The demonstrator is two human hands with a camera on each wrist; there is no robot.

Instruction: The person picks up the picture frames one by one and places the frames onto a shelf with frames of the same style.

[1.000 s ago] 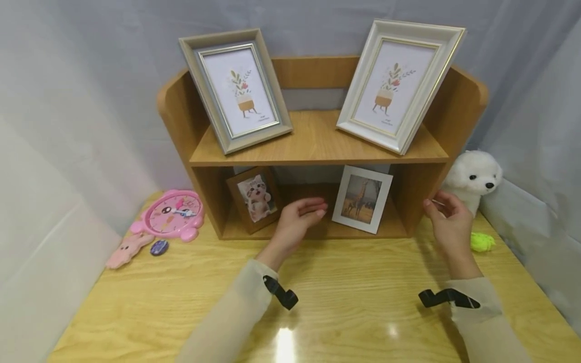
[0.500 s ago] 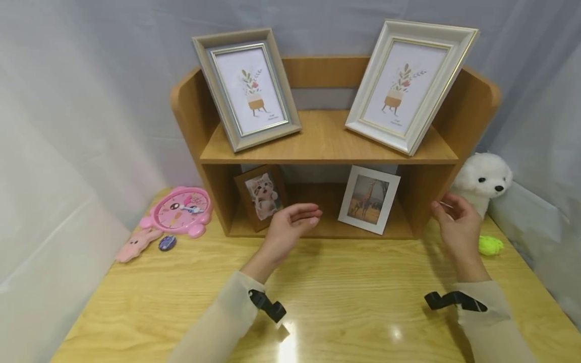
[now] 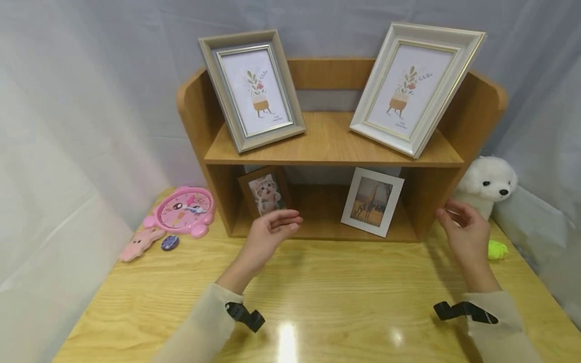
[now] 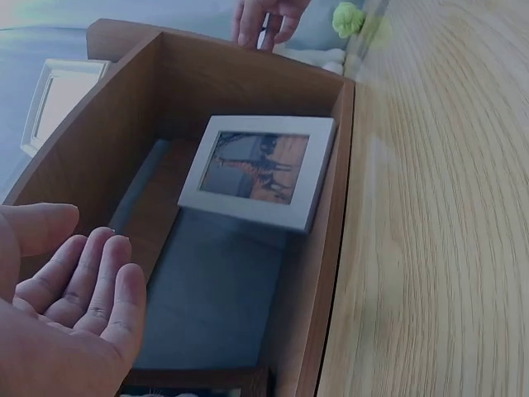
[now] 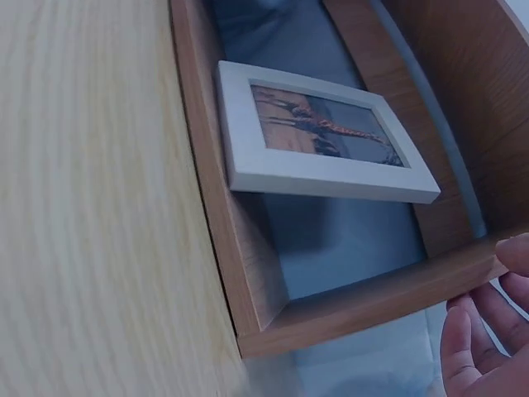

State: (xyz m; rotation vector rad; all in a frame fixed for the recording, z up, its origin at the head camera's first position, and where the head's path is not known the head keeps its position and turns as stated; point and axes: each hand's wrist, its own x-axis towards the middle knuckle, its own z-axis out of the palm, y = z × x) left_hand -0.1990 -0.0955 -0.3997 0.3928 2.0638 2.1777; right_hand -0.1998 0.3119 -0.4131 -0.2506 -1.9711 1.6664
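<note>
I judge this a pause between picks: my left hand (image 3: 271, 233), released, hovers at six o'clock of the cat photo (image 3: 267, 193); right hand (image 3: 464, 233) relaxed, empty, beside the shelf (image 3: 331, 151). Next needs a clean grasp.

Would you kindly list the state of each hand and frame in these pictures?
left hand: open, holding nothing, in front of the cat photo frame.
right hand: open, empty, beside the shelf's right side.
cat photo frame: standing in the lower compartment.
giraffe photo frame: standing, leaning back.
two plant-print frames: propped upright on top.
</note>
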